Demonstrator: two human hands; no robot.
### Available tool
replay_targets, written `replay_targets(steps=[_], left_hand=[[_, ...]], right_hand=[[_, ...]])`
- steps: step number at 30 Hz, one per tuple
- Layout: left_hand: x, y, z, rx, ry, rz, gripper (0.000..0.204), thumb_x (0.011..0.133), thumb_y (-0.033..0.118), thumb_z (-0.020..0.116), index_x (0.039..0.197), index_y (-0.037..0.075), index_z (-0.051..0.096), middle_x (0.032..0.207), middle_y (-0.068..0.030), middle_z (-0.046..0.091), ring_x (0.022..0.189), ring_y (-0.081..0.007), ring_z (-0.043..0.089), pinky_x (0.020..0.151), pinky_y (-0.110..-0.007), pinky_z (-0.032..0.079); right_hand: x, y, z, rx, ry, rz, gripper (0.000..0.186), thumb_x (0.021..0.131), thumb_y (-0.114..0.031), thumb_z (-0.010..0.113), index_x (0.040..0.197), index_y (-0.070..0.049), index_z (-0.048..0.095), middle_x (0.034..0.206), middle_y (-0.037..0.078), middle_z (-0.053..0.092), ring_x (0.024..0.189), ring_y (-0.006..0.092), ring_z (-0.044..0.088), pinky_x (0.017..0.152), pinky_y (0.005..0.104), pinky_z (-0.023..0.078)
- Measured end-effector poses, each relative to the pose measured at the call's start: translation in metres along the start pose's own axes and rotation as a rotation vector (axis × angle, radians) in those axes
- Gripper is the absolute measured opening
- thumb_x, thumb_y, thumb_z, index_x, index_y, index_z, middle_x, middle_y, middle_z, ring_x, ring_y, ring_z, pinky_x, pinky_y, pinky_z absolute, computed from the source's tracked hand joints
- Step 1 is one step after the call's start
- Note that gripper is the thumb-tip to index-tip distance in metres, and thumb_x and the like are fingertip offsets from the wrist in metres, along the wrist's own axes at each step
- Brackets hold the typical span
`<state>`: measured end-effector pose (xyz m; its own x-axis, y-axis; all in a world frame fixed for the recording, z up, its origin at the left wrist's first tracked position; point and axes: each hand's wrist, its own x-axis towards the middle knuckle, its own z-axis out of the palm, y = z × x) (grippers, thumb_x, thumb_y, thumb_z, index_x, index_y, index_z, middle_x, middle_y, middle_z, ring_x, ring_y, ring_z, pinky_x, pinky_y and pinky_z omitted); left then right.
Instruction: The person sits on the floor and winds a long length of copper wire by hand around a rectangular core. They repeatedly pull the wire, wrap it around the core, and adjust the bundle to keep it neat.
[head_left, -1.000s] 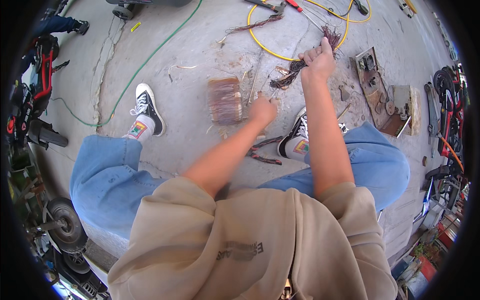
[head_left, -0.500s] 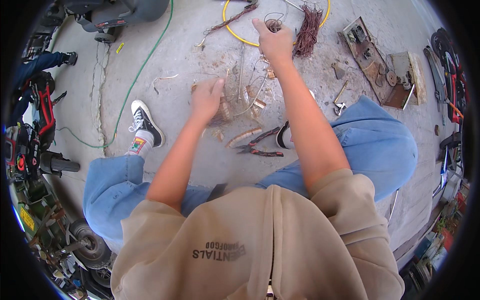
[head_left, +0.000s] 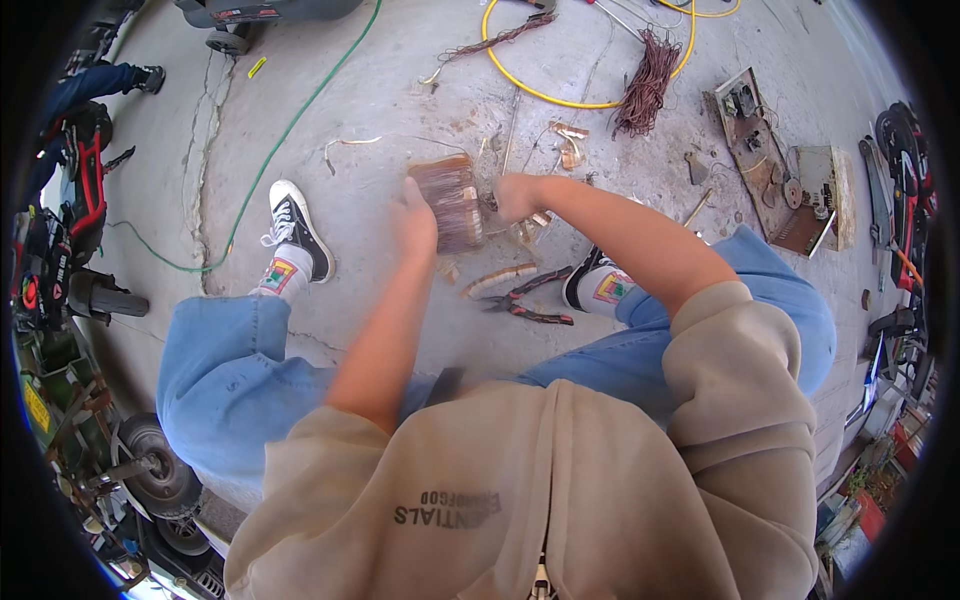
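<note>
Wire-wound block: on the concrete floor [head_left: 340, 95], beyond the gap between the person's shoes, left of the pliers [head_left: 530, 298] and a little farther off.
Lie of block: between the hands; rightward from the left hand [head_left: 413, 222], just leftward of the right hand [head_left: 517, 198]. Long axis runs roughly near to far, across the line joining the hands.
Nearer hand: the left, at the block's left edge and apparently touching it; the right is just beside the opposite edge.
Left grip: fingers lie along the edge, blurred; I can't tell whether they press or merely rest.
Right grip: fingers look curled, also blurred; can't tell whether they pinch a strand.
Block's look: squarish, dense with reddish-brown wire [head_left: 447, 205], amber along the far edge, paler down the right side. Finer detail is smeared.
Loose wire: a dark red bundle [head_left: 652, 80] far right, beside the yellow hose [head_left: 560, 103].
Scraps: a curved pale-brown strip [head_left: 500, 278] near the pliers; more brown pieces [head_left: 571, 150] beyond the right hand.
Right side: opened metal casing [head_left: 745, 140], well apart from both hands.
Left side: green hose [head_left: 300, 120] curving past the left shoe [head_left: 298, 232].
</note>
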<state>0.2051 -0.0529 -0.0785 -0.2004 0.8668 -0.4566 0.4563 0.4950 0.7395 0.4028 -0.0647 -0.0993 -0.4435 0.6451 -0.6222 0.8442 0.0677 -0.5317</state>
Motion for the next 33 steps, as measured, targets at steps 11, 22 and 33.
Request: replay_targets(steps=[11, 22, 33], left_hand=[[-0.002, -0.012, 0.006, 0.024, 0.243, 0.106, 0.060, 0.095, 0.053, 0.047, 0.104, -0.006, 0.053, 0.100, -0.0268, 0.063, 0.095, -0.0357, 0.060, 0.087, -0.042, 0.044], [0.043, -0.001, -0.001, 0.013, 0.230, -0.037, 0.058, 0.090, 0.048, 0.058, 0.102, -0.009, 0.056, 0.100, -0.0239, 0.063, 0.095, -0.0314, 0.061, 0.085, -0.041, 0.045], [0.117, -0.017, -0.054, -0.511, -0.214, -0.383, 0.043, 0.092, 0.036, 0.057, 0.104, -0.005, 0.063, 0.098, -0.0129, 0.067, 0.084, -0.0240, 0.064, 0.077, -0.037, 0.051]], right_hand=[[-0.010, -0.013, -0.018, -0.068, 0.233, 0.110, 0.025, 0.071, -0.028, 0.067, 0.074, -0.003, 0.067, 0.078, 0.021, 0.066, 0.082, 0.0365, 0.065, 0.074, 0.0456, 0.052], [-0.010, -0.019, -0.018, -0.042, 0.286, -0.097, 0.025, 0.074, -0.026, 0.067, 0.085, -0.003, 0.066, 0.080, 0.018, 0.068, 0.078, 0.0374, 0.067, 0.072, 0.0469, 0.054], [-0.012, -0.049, -0.034, 0.148, 0.257, -0.098, 0.021, 0.073, -0.026, 0.066, 0.083, -0.008, 0.069, 0.076, 0.018, 0.067, 0.074, 0.0364, 0.066, 0.070, 0.0442, 0.054]])
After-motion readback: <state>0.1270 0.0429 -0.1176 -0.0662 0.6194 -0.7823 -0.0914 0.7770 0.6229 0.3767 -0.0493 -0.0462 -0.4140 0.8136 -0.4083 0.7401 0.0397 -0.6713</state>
